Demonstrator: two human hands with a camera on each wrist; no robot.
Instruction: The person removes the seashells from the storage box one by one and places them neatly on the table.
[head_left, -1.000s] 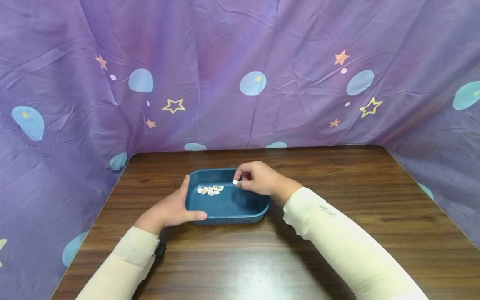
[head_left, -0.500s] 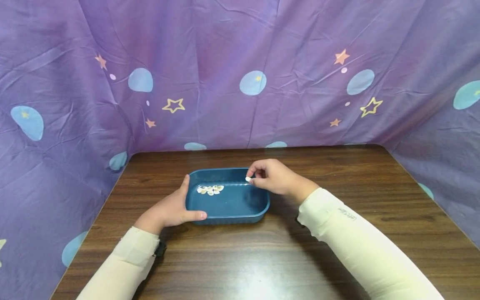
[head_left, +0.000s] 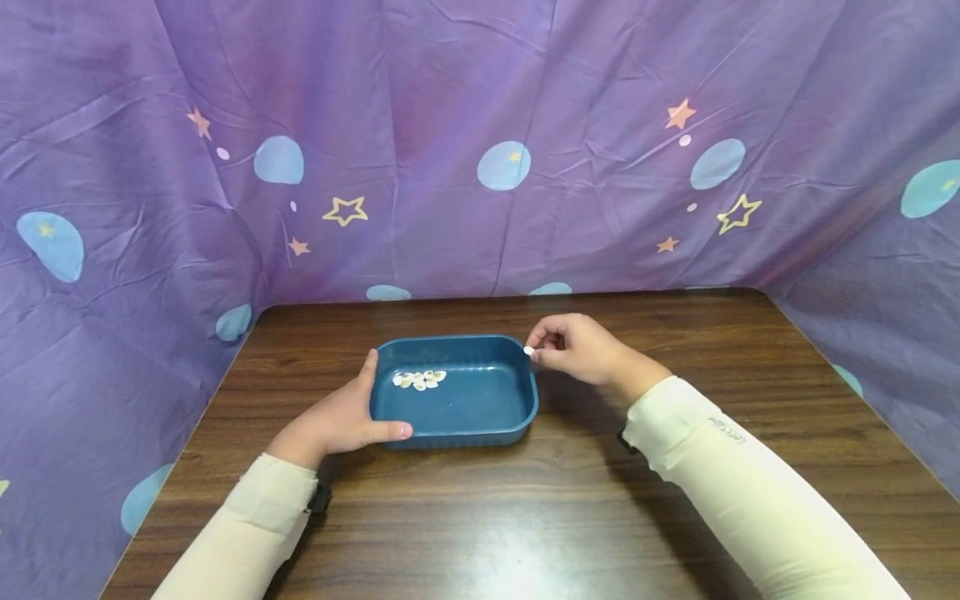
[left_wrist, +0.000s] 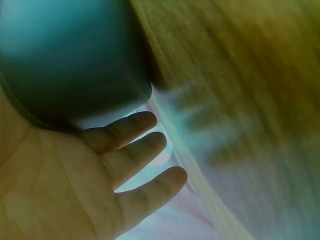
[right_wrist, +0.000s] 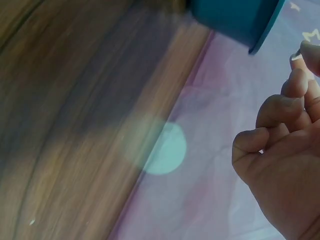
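In the head view, my left hand point(head_left: 333, 421) is spread against the left end of a blue plastic tub point(head_left: 465, 437), thumb along its near rim and index finger at the far-left corner. The left wrist view shows the other fingers point(left_wrist: 140, 160) nearly straight beside the tub. Just outside the tub's far-right rim, my right hand point(head_left: 585, 350) pinches a small white shell point(head_left: 529, 351) between thumb and fingertip. Its edge shows as a thin pale sliver in the right wrist view. Several similar white shells point(head_left: 420, 380) with brownish centres lie inside the tub, towards its left.
The tub stands on a brown wood-grain table point(head_left: 450, 517). Behind and at both sides hangs a purple curtain point(head_left: 420, 108) with stars and blue spots, meeting the table's far edge. Table surface extends to the right and in front of the tub.
My right hand has moved right with the pinched shell, from above the tub's inside to just past its right rim. My left hand, the tub and the shells inside have stayed put.
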